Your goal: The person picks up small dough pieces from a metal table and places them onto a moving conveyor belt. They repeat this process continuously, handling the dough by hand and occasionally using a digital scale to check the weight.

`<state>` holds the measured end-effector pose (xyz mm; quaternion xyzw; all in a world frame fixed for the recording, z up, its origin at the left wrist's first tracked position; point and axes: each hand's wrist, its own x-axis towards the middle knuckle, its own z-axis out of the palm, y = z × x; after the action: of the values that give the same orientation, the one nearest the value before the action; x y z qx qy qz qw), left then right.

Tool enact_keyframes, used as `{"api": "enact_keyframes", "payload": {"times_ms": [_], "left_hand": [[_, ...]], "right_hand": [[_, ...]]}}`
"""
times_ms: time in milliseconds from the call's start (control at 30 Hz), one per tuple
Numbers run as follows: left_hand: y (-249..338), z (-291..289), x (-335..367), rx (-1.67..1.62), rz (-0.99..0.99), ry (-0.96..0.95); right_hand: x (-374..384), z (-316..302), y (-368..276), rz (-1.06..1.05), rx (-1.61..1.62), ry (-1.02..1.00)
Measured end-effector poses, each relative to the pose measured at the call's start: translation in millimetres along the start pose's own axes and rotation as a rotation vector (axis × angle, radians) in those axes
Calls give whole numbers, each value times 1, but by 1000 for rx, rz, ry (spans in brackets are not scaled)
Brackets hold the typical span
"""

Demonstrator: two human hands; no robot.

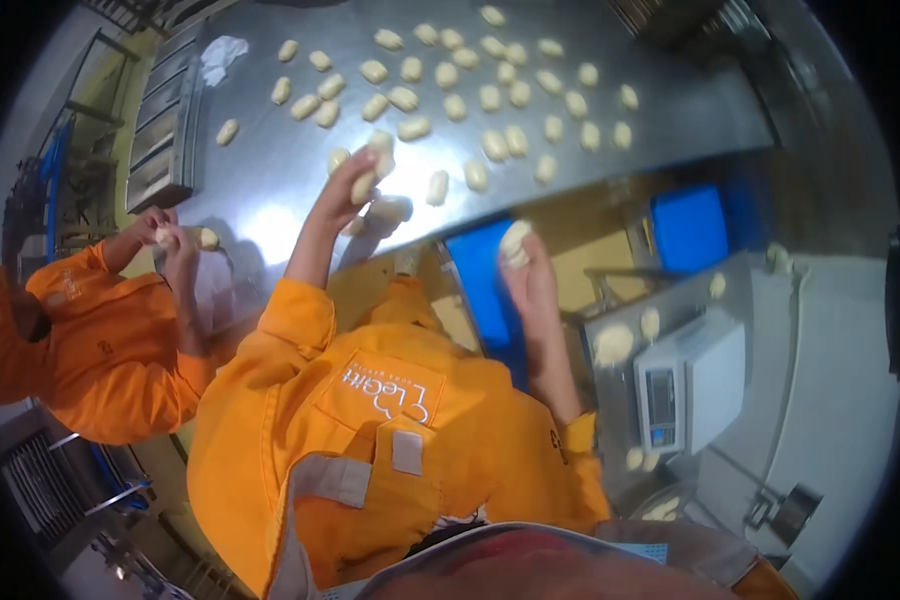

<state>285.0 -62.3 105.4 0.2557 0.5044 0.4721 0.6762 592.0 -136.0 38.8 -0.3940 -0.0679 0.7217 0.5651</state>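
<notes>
My left hand (340, 192) reaches over the near edge of the steel table (240, 190), its fingers closed around pale dough pieces (364, 188). One of these sticks up past the fingertips, and glare blurs its outline. Lower and to the right, my right hand (537, 280) grips another pale dough piece (515, 244) in front of the table's edge. Several short oval dough pieces lie scattered across the tabletop; the closest to my left hand include a dough piece (437, 188) and a dough piece (413, 128).
A co-worker in orange (120, 340) handles dough at the table's left end. Metal trays (160, 150) and a white cloth (222, 58) lie at the far left. A white scale (690, 385) stands on a side counter at right, beside more dough. Blue bins (690, 230) sit under the table.
</notes>
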Motion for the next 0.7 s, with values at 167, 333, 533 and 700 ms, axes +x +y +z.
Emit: {"api": "enact_keyframes", "payload": {"times_ms": [167, 333, 533, 700], "left_hand": [[80, -90, 90, 197, 338, 302], [117, -130, 167, 527, 444, 472], [129, -127, 305, 705, 569, 347], [146, -97, 379, 1390, 298, 467]], "right_hand": [[202, 148, -45, -318, -343, -63], [428, 260, -77, -1373, -1509, 71], [552, 312, -57, -1184, -1587, 25], [514, 349, -18, -697, -2023, -22]]}}
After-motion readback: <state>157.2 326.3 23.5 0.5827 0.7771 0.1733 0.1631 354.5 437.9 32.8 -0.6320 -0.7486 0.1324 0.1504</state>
